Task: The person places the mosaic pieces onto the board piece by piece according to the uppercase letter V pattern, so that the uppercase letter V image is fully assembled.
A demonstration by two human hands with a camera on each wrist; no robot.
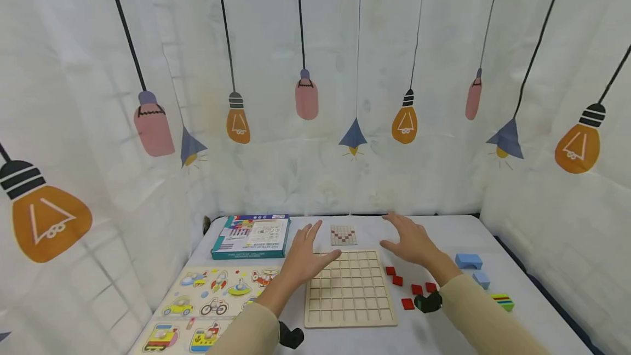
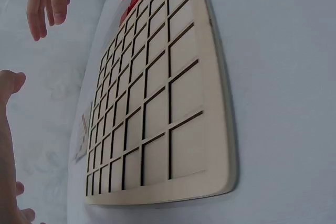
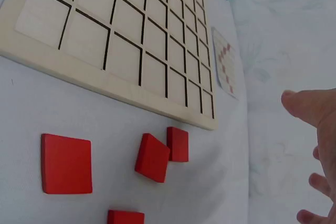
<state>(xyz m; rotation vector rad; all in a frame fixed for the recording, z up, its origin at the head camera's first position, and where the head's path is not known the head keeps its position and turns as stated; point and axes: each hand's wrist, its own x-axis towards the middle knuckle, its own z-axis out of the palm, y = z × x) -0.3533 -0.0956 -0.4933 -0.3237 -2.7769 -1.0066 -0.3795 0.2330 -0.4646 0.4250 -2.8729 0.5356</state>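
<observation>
Both hands hover over the table with nothing in them. My left hand (image 1: 304, 259) is at the left edge of a wooden grid board (image 1: 351, 289), fingers spread and extended. Past the board's upper right corner is my right hand (image 1: 411, 240), its thumb and fingers apart. The board's square cells hold no tiles. Several red square tiles (image 3: 66, 164) lie loose on the white table, right of the board and under the right forearm. Behind the board lies a small pattern card (image 1: 343, 235) with a grid and red squares in a V shape.
At the back left is a flat teal-edged box (image 1: 251, 237). A picture puzzle board (image 1: 197, 303) with vehicles covers the front left. On the right lie blue blocks (image 1: 469, 261) and a striped, multicoloured block (image 1: 503, 302). A printed curtain (image 1: 315, 179) encloses the table.
</observation>
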